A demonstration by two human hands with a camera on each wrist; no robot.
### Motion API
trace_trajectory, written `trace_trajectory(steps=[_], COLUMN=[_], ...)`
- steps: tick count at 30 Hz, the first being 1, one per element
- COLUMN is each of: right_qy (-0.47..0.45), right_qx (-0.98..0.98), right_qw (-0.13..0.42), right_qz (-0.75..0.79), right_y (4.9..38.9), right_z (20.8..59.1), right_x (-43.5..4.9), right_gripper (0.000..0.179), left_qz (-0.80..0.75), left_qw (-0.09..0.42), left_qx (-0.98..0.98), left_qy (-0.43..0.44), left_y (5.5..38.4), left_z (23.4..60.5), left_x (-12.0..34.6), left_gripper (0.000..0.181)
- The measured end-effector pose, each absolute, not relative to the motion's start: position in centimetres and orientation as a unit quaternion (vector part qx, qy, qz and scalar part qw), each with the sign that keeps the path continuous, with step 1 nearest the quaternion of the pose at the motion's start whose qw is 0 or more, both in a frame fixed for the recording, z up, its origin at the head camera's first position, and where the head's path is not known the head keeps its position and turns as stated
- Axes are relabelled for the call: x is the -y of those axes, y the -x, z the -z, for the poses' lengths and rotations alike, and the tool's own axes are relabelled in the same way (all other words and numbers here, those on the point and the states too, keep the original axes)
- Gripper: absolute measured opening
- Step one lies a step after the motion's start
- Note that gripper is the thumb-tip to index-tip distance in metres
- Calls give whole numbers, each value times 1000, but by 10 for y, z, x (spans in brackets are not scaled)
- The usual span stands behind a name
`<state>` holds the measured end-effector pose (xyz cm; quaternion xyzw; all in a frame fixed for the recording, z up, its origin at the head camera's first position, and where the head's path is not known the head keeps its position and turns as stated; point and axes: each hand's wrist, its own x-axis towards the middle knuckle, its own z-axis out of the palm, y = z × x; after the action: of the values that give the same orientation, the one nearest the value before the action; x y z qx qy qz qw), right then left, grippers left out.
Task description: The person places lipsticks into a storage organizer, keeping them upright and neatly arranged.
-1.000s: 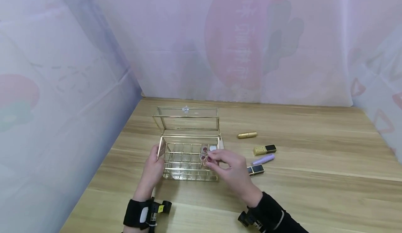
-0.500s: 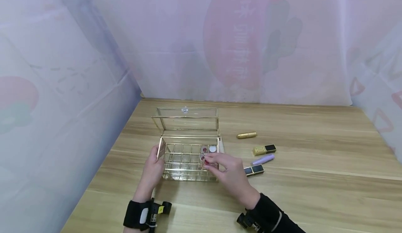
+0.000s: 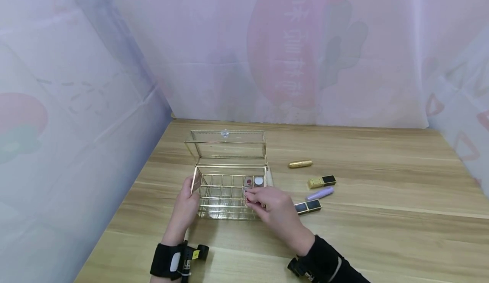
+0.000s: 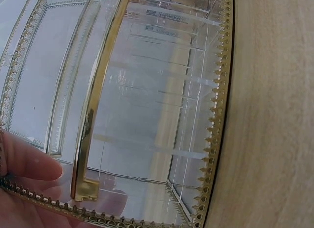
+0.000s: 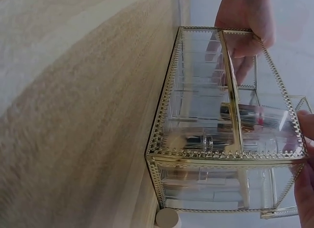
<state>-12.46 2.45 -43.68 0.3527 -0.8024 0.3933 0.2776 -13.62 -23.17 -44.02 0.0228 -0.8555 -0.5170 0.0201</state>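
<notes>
A gold-trimmed glass organizer box (image 3: 229,206) stands on the table, its lid (image 3: 229,150) swung back. My left hand (image 3: 185,208) grips the box's left wall; in the left wrist view its thumb (image 4: 37,163) lies over the rim. At the right end, my right hand (image 3: 280,211) pinches a clear-capped lipstick tube with a red band (image 5: 267,116), upright in the box above the dividers. Its lower end overlaps the compartments in the right wrist view. Beside it are a dark-red-topped tube (image 3: 248,182) and a white-topped tube (image 3: 258,181) in the back right compartments.
To the right of the box lie a gold tube (image 3: 300,164), a gold-and-black lipstick (image 3: 322,182), a purple tube (image 3: 320,194) and a black lipstick with gold trim (image 3: 308,207). Printed fabric walls (image 3: 214,62) enclose the table's back and sides.
My right hand has shifted slightly left and down with the tube, into the box's right-hand compartments. More of the black lipstick and the white-topped tube shows. The left hand has kept its grip.
</notes>
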Motion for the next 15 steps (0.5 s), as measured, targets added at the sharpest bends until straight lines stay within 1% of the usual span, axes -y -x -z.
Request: trace_trajectory(steps=[5,15], right_qy=[-357,-353], right_qx=[815,825], right_qw=[280,237], right_qz=[-360,-374], right_y=[122,123], right_z=[434,433], right_x=[-23,-22], right_gripper=[22,16], left_qz=[519,513], left_qw=[21,20], left_qx=[854,858], left_qy=[-22,-22], left_y=[137,137], left_z=[440,441], left_x=[232,232], left_gripper=[50,49])
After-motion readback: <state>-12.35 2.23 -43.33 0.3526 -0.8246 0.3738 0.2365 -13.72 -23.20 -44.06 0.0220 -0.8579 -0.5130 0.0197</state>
